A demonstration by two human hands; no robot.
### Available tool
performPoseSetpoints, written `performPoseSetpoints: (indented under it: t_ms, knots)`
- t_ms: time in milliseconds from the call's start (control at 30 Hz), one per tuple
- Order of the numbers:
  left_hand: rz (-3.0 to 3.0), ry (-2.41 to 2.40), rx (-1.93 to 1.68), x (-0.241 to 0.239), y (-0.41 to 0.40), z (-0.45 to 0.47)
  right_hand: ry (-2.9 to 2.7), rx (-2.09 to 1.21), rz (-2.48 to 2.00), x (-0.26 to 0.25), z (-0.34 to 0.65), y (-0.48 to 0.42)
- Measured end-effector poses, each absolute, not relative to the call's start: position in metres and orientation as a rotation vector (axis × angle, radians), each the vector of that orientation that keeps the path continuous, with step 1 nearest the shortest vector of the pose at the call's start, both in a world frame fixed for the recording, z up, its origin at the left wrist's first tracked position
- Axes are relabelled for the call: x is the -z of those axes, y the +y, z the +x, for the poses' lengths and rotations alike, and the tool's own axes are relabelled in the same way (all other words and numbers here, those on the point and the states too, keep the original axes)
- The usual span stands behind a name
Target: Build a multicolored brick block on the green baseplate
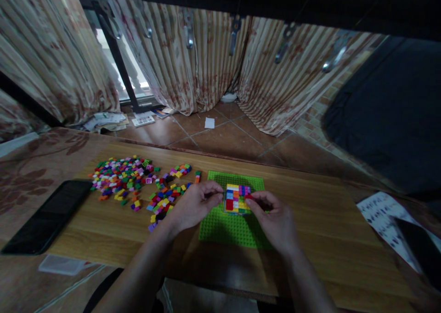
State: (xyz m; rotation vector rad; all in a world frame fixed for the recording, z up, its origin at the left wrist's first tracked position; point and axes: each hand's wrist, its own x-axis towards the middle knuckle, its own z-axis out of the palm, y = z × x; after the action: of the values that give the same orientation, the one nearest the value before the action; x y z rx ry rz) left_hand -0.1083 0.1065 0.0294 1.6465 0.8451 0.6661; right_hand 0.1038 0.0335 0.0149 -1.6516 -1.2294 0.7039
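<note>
I see the multicoloured rectangular block of plastic bricks (236,201) on the bright green studded baseplate (223,232), which the right hand (276,219) partly hides, its grip pinching a small red brick (248,196). Beside the block, I can't tell whether the left hand's (195,203) grip grasps anything.

We take this for a room in a home: long striped curtains (213,65) with a reddish flower pattern hang by a window (134,76), loose paper (209,122) lies on the brown tiled floor (234,136), and colourful toy bricks (117,177) are spread over a low wooden counter (327,221) before us.
</note>
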Motion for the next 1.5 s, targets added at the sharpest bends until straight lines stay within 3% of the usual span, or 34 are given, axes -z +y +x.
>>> performPoseSetpoints:
  t_ms: [500, 667, 833, 1067, 1500]
  knots:
    - [1.733, 1.062, -0.835, -0.043, 0.130, -0.163, -1.243, -0.568, -1.561, -0.019, 0.107, 0.027]
    - [1.791, 1.102, -0.519, -0.048, 0.127, -0.181, -1.450, -0.411, -1.365, -0.024, 0.084, 0.015]
    - [2.026, 1.095, -0.124, -0.053, 0.117, -0.176, -1.818, -0.495, -1.147, -0.016, 0.041, 0.005]
    - [2.288, 1.337, 0.133, -0.061, 0.105, -0.162, -1.917, -0.536, -1.124, -0.005, 0.025, 0.009]
    - [2.238, 1.235, -0.134, -0.045, 0.110, -0.169, -1.602, -0.421, -1.286, -0.019, 0.048, 0.014]
